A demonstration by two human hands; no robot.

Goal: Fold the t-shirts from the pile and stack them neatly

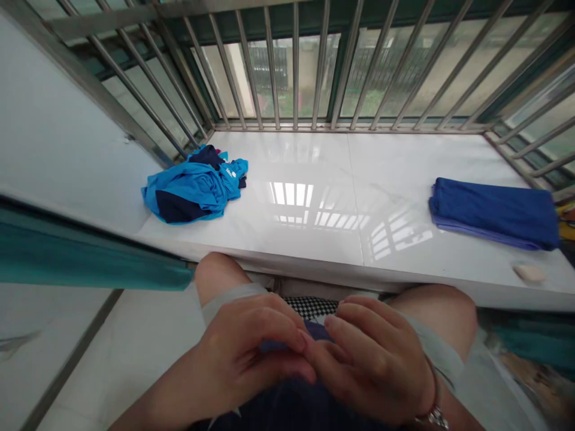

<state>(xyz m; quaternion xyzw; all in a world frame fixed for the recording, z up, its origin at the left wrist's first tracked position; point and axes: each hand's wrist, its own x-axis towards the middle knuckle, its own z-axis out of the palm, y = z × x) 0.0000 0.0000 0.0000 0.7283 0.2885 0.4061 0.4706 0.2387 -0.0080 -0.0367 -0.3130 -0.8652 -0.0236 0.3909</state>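
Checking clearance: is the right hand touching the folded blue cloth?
Apart: the head view shows the white ledge's front edge between the right hand and the folded blue cloth.

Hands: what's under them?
Dark blue cloth shows beneath the left hand and right hand. The part directly under them is covered, as is anything between the fingers; I can't tell whether they grip it.

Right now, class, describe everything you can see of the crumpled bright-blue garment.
The crumpled garment is bright blue with navy patches and a small white mark near its right end. It looks like soft fabric, bunched in loose folds, its cut unclear. It lies on the left end of the white window ledge, near the metal bars.
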